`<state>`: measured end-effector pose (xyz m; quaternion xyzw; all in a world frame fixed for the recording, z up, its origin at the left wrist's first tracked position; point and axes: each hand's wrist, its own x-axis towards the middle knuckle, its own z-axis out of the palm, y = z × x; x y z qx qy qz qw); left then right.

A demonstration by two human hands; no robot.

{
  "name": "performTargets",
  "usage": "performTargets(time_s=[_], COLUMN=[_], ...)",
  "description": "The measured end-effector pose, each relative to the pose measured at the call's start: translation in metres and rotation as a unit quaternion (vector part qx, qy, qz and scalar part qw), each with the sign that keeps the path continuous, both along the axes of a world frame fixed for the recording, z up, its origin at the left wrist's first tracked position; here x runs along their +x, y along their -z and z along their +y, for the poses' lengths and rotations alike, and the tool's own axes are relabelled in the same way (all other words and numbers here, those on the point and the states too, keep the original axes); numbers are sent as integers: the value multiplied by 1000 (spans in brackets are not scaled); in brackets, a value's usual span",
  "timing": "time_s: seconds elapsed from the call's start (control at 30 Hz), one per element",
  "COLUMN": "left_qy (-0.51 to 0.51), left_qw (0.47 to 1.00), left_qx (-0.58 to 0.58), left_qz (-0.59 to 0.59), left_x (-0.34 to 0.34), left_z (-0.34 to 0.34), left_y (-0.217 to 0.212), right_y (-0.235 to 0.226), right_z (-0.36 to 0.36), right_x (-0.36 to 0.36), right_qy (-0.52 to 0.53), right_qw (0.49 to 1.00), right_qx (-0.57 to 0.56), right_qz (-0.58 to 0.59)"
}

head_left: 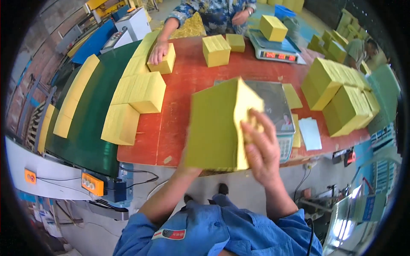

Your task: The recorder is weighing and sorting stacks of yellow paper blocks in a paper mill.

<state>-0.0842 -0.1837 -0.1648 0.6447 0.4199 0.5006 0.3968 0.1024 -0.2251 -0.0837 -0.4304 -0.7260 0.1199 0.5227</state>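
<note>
A thick block of yellow paper sheets [213, 128] is held up above the near edge of the red table, tilted, with its flat face to the left and wavy sheet edges to the right. My left hand [190, 166] is mostly hidden behind the block's lower left side; only its wrist end shows, and it supports the block. My right hand [264, 147] has its fingers bent against the sheet edges on the right side. Behind the block lies a flat weighing scale [273, 100], partly covered from view, its keypad by the table's near edge.
The red table [179, 98] carries yellow blocks [147, 91] on the left and stacked blocks [341, 94] on the right. A green conveyor belt [92, 115] runs alongside. Across the table, a co-worker's hand [159, 51] rests on a block. Another scale [277, 53] bears a block.
</note>
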Motion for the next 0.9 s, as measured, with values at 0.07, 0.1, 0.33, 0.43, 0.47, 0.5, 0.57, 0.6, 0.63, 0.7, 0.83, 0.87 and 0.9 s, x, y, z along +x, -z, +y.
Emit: performTargets(time_s=[0.07, 0.1, 0.33, 0.43, 0.47, 0.5, 0.57, 0.6, 0.63, 0.7, 0.83, 0.87, 0.9], left_qy=[80, 147, 62, 168, 102, 29, -160, -309, -364, -386, -261, -243, -226], left_qw=[935, 843, 760, 831, 906, 950, 951, 902, 834, 738, 743, 743, 740], left_qx=[-191, -297, -413, -431, -375, -311, -55, 23, 69, -3, -144, -131, -118], left_qz=[-289, -423, -498, -309, -167, -16, 258, 301, 409, 553, 599, 609, 622], left_x=[43, 62, 109, 64, 39, 10, -47, -83, -125, -181, -205, -209, -213], left_z=[32, 46, 83, 76, 84, 96, 135, 154, 175, 210, 242, 244, 243], left_y=[-18, -31, -14, -7, -1, -2, -29, -22, -22, -21, -6, 0, 4], right_y=[-17, -20, -6, -6, -7, -6, -8, -9, -12, -13, -17, -19, -24], right_z=[29, 46, 132, 123, 119, 119, 116, 117, 116, 117, 112, 109, 103], right_x=[32, 49, 99, 103, 100, 95, 85, 79, 74, 70, 72, 71, 66], right_qy=[46, 72, -26, -18, -12, -8, -14, -13, -3, -12, 32, 47, 59], right_qw=[998, 994, 990, 989, 985, 981, 976, 973, 969, 970, 963, 960, 959], right_qx=[-2, -14, -126, -86, -82, -77, -86, -79, -73, -79, -94, -92, -97], right_qz=[-45, -79, -50, -117, -148, -178, -202, -218, -236, -231, -249, -259, -261])
